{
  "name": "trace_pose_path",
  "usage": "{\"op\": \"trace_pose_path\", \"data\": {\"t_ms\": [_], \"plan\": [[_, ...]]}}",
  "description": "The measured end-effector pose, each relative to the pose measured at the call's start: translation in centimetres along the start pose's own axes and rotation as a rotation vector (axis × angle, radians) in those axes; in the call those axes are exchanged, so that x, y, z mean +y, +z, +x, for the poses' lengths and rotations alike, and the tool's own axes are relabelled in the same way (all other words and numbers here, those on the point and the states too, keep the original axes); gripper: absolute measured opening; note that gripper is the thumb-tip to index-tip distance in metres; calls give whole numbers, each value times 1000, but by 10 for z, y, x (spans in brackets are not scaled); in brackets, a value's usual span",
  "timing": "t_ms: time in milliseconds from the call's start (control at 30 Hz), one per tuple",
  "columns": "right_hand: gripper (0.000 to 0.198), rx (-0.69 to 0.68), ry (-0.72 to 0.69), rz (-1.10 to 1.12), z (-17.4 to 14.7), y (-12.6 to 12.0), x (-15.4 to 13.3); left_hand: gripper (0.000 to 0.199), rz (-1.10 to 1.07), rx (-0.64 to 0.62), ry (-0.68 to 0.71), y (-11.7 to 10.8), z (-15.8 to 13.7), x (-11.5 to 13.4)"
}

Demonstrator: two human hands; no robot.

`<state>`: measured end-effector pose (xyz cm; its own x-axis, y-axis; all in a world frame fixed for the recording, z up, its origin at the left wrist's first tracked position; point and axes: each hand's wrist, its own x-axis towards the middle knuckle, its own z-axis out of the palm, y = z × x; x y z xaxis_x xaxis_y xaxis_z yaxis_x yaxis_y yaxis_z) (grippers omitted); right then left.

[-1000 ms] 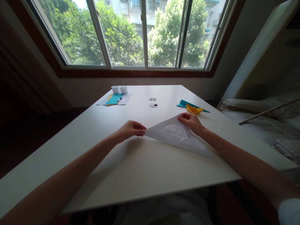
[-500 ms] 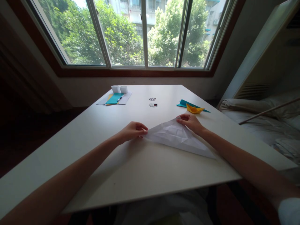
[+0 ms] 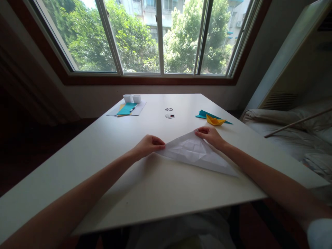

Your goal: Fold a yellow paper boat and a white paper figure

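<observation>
At the counter's (image 3: 160, 200) far left, two white tubs (image 3: 127, 99) stand side by side behind a blue sheet (image 3: 126, 109). A pen (image 3: 132, 109) lies at the sheet's right edge; yellow paper (image 3: 121, 110) shows from beneath, with white paper (image 3: 140, 109) under the pile. Two discs (image 3: 169, 116) lie mid-counter, one behind the other. To the right, a yellow boat (image 3: 215, 120) sits before a folded blue paper (image 3: 203, 113). Beyond the counter is a window (image 3: 161, 45) with trees (image 3: 140, 46) and a building (image 3: 167, 15) outside. A stick (image 3: 290, 126) leans across a covered sofa (image 3: 261, 121) at right, below a vented cabinet (image 3: 281, 58).
</observation>
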<state>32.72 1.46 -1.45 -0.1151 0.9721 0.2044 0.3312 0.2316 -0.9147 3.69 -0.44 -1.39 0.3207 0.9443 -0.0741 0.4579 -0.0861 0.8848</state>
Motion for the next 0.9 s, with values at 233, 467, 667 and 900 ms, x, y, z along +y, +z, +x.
{"op": "trace_pose_path", "data": {"t_ms": [233,467,667,900], "plan": [[36,-14,0,-3,0,1,1,27,16,-8,-10,1,-3,5],[30,-41,-9,-84,2,0,6,26,186,-29,85,1,-2,3],[20,-133,-102,-423,2,-1,8,35,441,-53,224,4,-8,9],[19,-183,-125,-550,1,1,6,31,558,-120,233,5,-5,6]]}}
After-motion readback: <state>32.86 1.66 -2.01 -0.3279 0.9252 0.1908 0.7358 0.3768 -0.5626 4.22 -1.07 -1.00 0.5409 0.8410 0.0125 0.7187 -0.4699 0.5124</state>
